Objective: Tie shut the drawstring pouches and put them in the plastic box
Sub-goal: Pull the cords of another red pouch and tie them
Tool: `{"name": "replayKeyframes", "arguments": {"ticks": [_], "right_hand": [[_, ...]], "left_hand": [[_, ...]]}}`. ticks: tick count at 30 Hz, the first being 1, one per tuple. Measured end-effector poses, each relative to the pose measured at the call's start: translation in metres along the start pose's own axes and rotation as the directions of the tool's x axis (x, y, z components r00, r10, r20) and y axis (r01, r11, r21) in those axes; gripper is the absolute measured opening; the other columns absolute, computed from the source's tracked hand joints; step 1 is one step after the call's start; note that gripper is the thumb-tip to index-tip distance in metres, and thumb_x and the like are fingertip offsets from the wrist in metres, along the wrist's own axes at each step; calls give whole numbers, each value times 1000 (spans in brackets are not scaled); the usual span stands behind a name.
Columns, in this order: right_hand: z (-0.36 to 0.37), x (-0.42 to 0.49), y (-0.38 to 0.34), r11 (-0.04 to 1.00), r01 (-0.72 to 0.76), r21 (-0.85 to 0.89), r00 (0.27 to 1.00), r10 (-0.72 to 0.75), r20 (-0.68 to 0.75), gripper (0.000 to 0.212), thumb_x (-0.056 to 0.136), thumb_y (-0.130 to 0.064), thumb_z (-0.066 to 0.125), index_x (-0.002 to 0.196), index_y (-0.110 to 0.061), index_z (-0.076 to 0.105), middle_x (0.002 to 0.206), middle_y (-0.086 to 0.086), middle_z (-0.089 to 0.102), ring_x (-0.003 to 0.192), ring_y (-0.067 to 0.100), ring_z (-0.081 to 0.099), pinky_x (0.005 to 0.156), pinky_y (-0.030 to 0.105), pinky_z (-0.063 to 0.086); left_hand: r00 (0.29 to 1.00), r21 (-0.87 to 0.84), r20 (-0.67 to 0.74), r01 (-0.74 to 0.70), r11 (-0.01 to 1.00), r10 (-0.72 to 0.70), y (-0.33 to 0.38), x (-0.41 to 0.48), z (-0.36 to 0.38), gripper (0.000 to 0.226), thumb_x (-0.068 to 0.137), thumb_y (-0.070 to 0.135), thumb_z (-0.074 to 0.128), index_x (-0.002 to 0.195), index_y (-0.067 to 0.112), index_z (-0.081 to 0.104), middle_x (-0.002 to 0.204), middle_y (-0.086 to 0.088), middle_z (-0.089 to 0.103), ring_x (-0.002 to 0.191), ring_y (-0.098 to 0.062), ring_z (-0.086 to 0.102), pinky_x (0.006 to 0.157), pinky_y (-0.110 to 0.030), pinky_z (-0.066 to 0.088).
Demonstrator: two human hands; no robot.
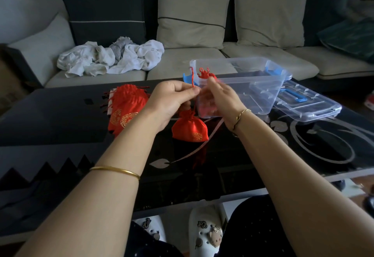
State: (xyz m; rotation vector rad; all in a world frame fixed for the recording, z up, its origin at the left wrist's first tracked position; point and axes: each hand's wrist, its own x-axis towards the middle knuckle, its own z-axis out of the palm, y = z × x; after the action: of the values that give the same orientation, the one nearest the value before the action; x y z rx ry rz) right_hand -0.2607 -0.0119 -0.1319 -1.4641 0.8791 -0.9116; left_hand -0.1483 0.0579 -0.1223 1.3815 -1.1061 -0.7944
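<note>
hanging by its cord, a red pouch dangles below both hands.

The right hand is motion-blurred, so its hold on the red cord cannot be told. It hides most of the pouches in the plastic box, so their number is unclear. The left hand covers the pouch pile's edge.

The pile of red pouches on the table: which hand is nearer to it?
Left. The left hand is just right of the pile of red pouches, pinching a drawstring. The right hand is farther right, before the plastic box.
</note>
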Motion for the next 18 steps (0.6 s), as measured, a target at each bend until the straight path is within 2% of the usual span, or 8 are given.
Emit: {"name": "replayKeyframes", "arguments": {"ticks": [2,4,6,8,11,15,18], "right_hand": [[-1,-2,6,997,-49,-52,995,53,88,45,100,-36,35,68,-12,56,67,4,55,56,15,48,60,27,40],[-1,-2,7,999,-32,22,990,28,139,36,99,-30,40,72,-12,56,65,3,52,47,8,46,54,23,40],[-1,0,7,997,-1,79,988,-11,153,28,98,-23,45,75,-12,55,65,3,49,42,4,44,48,21,37],[-1,2,7,995,-12,100,990,-2,140,27,98,-23,46,75,-12,55,65,3,49,40,3,44,48,22,36],[-2,2,9,986,-74,147,985,50,163,31,97,-31,46,76,-11,58,64,3,53,43,6,47,46,21,37],[-5,3,10,981,-67,184,976,27,214,22,97,-23,47,83,-10,59,74,6,54,57,11,47,47,20,38],[-5,2,8,973,-63,220,991,34,132,24,94,-17,48,73,-10,57,69,5,52,57,13,47,51,23,37]], "left_hand": [[1000,-11,0,-4,1000,4,0,0,0,7,86,11,65,80,14,69,72,2,61,59,-4,48,62,-19,43],[1000,-32,8,-6,999,6,0,-1,0,9,86,10,65,79,15,68,74,2,62,58,-3,48,62,-18,43],[999,-52,29,-10,999,12,1,-1,0,13,86,9,64,77,17,69,86,-4,65,63,-5,48,63,-19,42],[999,-64,41,-15,998,18,1,-1,1,17,87,9,63,75,19,70,90,-5,67,66,-6,49,62,-18,42],[999,-75,36,-2,997,5,1,-1,3,14,87,8,63,77,17,67,80,0,63,62,-6,48,60,-17,42],[998,-74,56,-2,997,6,1,0,2,15,87,9,63,78,18,69,86,-2,65,65,-5,48,60,-17,43],[999,-87,35,6,996,-3,0,1,3,15,89,8,60,78,16,66,77,1,63,59,-5,49,55,-14,43]]}}
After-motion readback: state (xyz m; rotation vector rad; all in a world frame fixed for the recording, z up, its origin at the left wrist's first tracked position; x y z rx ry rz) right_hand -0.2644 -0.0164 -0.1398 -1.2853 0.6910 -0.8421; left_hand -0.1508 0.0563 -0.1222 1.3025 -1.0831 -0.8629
